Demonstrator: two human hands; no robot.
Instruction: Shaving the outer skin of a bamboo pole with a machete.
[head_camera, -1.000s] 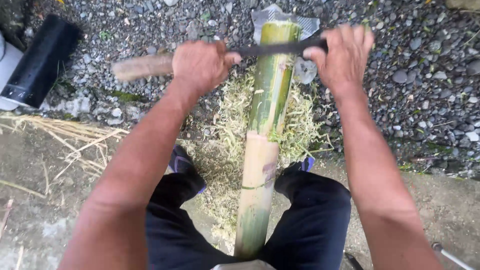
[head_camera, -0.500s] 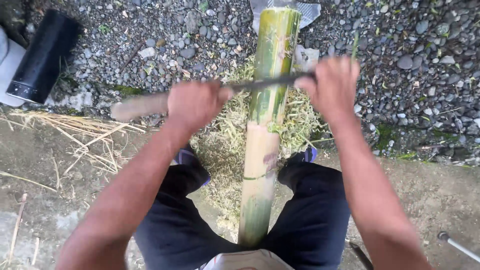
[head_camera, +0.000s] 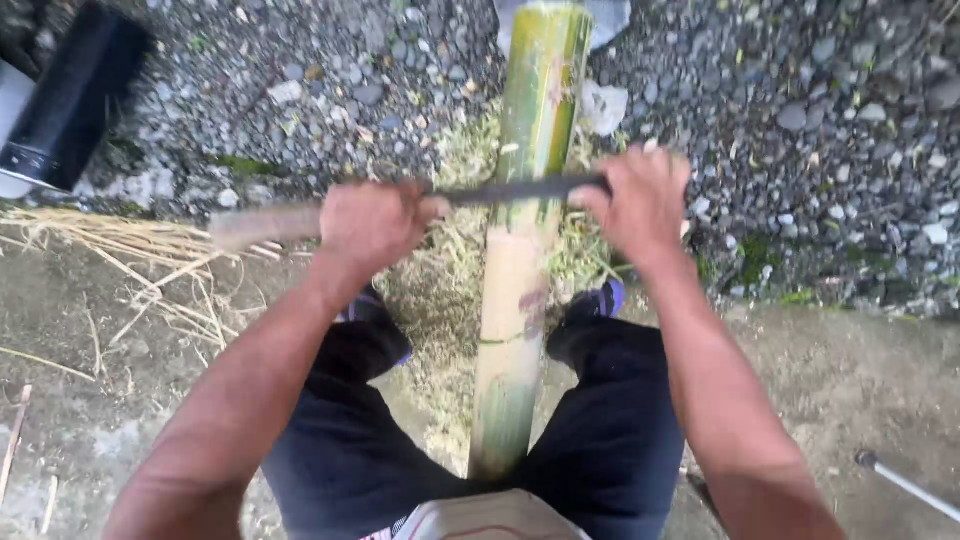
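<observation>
Bamboo pole (head_camera: 530, 200) lies lengthwise between the person's legs, running from the lap out over the gravel (head_camera: 820, 110), its far half green and its near half stripped pale. A long dark blade (head_camera: 515, 190) rests square across the pole at the boundary between green and pale. The left hand (head_camera: 368, 225) is closed around the wooden handle (head_camera: 262, 225), which sticks out to the left; the right hand (head_camera: 640, 200) is closed over the far end of the blade. Both arms are extended and roughly level. Fine green shavings (head_camera: 455, 260) lie heaped on the ground on both sides of the pole, between blue shoes (head_camera: 600, 298). A black cylinder (head_camera: 70, 100) lies at the upper left, dry straw (head_camera: 150, 250) to the left, and a thin pale rod (head_camera: 905, 485) at the lower right. Assessment: for clean scraping, pressure from both hands should stay even so the blade holds square to the pole, the edge tilted shallow to take skin rather than bite into the wall, and the right-hand fingers kept clear of the cutting edge.
</observation>
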